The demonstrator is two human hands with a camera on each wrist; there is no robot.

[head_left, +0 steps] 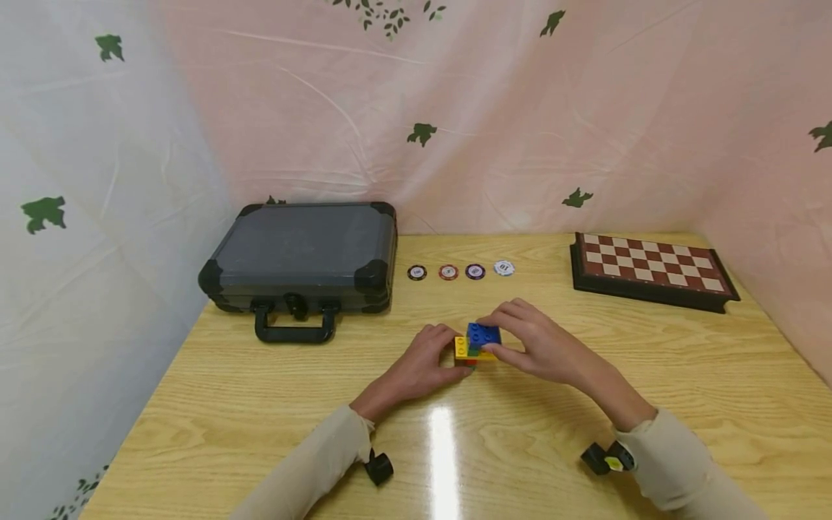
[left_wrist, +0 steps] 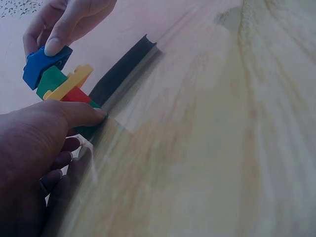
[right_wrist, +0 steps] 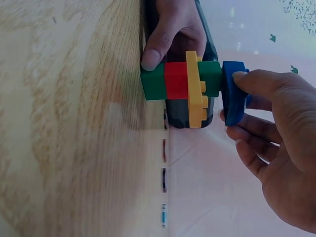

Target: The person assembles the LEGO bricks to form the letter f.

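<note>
A short tower of toy building bricks stands on the wooden table. From the bottom it has a green brick (right_wrist: 153, 84), a red brick (right_wrist: 176, 80), a wider yellow brick (right_wrist: 195, 89) and another green brick (right_wrist: 211, 79). The left hand (head_left: 422, 366) holds the tower low down, its thumb against the bottom green brick. Between thumb and fingers, the right hand (head_left: 546, 345) pinches a blue brick (right_wrist: 233, 94) right at the top of the upper green brick. In the left wrist view the blue brick looks slightly tilted against the tower.
Behind the hands lies a row of several poker chips (head_left: 475, 271). A dark grey carrying case (head_left: 305, 249) with a black handle sits at the back left. At the back right is a red-and-white checkered board box (head_left: 653, 267). Fabric printed with leaves (head_left: 494, 108) hangs around the table.
</note>
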